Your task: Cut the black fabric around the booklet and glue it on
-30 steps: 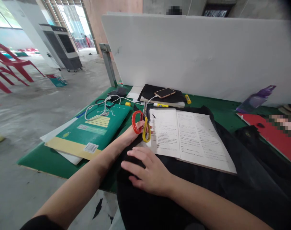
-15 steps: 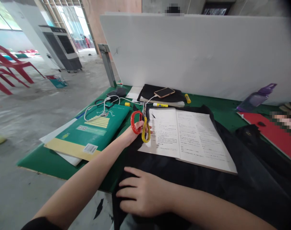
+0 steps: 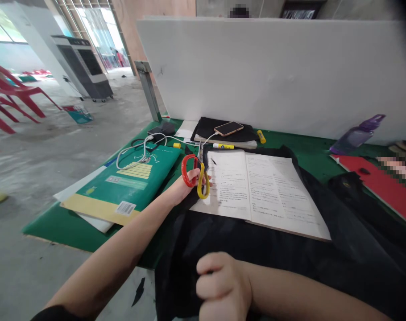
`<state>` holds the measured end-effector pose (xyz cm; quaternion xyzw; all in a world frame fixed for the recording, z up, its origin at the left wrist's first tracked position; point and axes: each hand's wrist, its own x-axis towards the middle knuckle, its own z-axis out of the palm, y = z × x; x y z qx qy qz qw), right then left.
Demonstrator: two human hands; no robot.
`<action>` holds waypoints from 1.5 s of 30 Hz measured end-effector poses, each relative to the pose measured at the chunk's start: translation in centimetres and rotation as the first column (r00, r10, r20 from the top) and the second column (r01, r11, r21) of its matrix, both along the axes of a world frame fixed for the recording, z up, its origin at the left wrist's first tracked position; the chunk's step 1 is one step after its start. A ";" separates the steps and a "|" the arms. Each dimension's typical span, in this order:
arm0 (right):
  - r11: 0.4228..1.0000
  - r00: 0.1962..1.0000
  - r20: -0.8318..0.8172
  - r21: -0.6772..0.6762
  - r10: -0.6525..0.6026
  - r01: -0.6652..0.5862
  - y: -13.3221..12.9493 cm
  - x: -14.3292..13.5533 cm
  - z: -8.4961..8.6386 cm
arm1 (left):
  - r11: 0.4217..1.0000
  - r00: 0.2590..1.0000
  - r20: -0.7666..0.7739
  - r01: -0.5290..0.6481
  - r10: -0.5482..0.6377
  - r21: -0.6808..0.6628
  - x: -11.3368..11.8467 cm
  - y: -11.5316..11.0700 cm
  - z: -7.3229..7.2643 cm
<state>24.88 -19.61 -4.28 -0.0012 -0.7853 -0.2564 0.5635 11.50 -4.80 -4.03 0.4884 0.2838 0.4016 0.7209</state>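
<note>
A pair of scissors [image 3: 203, 178] with one red and one yellow handle loop is in my left hand [image 3: 186, 186], blades pointing away from me. This hand rests by the left edge of an open book [image 3: 273, 191] with printed pages. Under the book a black cloth [image 3: 189, 243] spreads over the table and hangs over its near edge. My right hand [image 3: 219, 285] is closed on the cloth at the near edge, knuckles up; its fingertips are hidden.
A green workbook [image 3: 132, 178] with a white cable [image 3: 144, 154] lies left on the green table [image 3: 42, 223]. Behind are a phone [image 3: 229, 129] and a yellow-and-white tube [image 3: 223, 146]. A purple bottle [image 3: 357, 136] and a red folder [image 3: 373, 180] lie right. A white board [image 3: 256, 71] stands behind.
My right hand has gone from spread fingers to a closed grip and moved nearer to me and rightward. Folds in the cloth's left side have shifted. My left hand stays with the scissors.
</note>
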 end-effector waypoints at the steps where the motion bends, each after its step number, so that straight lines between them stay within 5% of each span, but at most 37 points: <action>1: 0.978 0.998 -0.015 -0.198 0.059 -0.060 0.1 0.1 0.3 | 1.000 1.000 0.008 -0.004 0.004 -0.004 0.0 0.0 0.0; 4: 0.794 0.996 0.075 -0.608 0.044 0.011 0.8 0.3 1.1 | 1.000 1.000 0.006 -0.020 0.021 -0.017 0.2 -0.2 0.2; 9: 0.482 0.858 0.513 -0.744 -0.033 0.463 2.1 -0.1 0.2 | 0.999 0.999 -0.012 -0.030 0.030 -0.028 0.3 -0.1 0.2; 12: 0.390 0.810 0.585 -0.739 -0.033 0.550 2.4 -0.3 -0.4 | 0.999 0.999 -0.006 -0.032 0.032 -0.033 0.3 0.2 -0.1; 16: 0.343 0.773 0.634 -0.730 0.015 0.592 2.3 -0.4 -0.2 | 0.999 1.000 -0.010 -0.026 0.026 -0.020 0.1 0.0 -0.2; 24: 0.364 0.735 0.671 -0.713 0.102 0.600 1.4 -0.1 1.2 | 1.000 0.999 0.024 -0.022 0.022 -0.022 0.0 -0.3 0.1; 30: 0.454 0.726 0.655 -0.722 0.208 0.521 1.4 -0.1 0.8 | 1.000 1.000 0.015 -0.010 0.010 -0.004 0.0 -0.3 0.2; 45: 0.701 0.708 0.700 -0.552 0.096 0.451 1.0 -0.3 0.0 | 1.000 1.000 -0.007 -0.019 0.019 0.001 0.1 -0.2 0.3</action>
